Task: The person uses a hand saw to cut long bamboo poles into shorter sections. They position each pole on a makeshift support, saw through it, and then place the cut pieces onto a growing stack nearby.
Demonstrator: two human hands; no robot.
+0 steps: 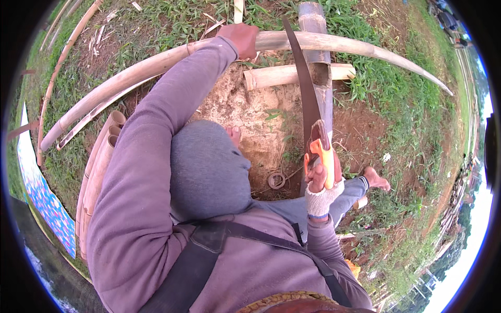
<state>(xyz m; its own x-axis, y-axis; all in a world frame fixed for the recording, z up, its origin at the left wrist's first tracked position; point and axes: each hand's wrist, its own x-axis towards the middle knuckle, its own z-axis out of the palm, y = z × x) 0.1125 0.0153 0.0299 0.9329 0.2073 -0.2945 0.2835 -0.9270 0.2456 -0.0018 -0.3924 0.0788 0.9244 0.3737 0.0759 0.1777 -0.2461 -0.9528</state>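
My bare left hand (241, 39) is closed around a long pale bamboo pole (355, 48) that runs across the far side of the view. My right hand (317, 180), in a white fingerless glove, grips the orange handle of a handsaw (307, 86). The long dark blade points away from me and passes over the pole, to the right of my left hand; whether its teeth touch the bamboo I cannot tell. Beneath the pole lies a thicker grey bamboo length (313, 21) with an opening cut in it. A shorter bamboo piece (276, 76) lies crosswise just nearer.
Cut bamboo tubes (96, 177) are stacked at my left, beside a blue patterned sheet (44, 193). A roll of tape (276, 180) rests on the bare soil near my leg. Thin bamboo strips and shavings (99, 34) are scattered over the grass at the far left.
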